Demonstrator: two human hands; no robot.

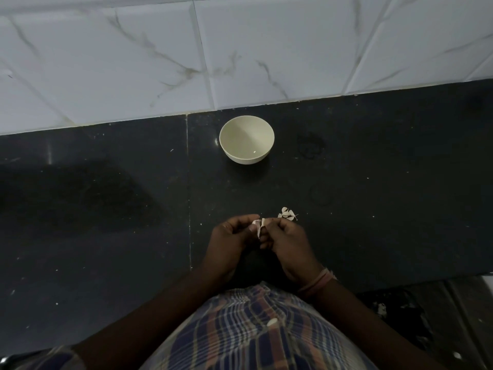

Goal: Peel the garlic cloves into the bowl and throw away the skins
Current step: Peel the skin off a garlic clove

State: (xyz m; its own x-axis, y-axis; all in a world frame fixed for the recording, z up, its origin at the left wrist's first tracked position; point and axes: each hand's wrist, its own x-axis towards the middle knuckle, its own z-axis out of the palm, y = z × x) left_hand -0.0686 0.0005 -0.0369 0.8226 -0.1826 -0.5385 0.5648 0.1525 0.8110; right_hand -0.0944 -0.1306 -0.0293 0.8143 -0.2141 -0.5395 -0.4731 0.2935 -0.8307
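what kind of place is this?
Probably a home kitchen: a dark stone counter against a marbled white tile wall, a cream bowl, and both hands peeling a garlic clove.

No readable text, labels, brands, numbers or signs on anything in view.

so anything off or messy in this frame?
Only minor mess: a small pile of garlic skins lies loose on the dark counter, just beyond the right hand. The bowl stands upright and looks empty. Nothing damaged.
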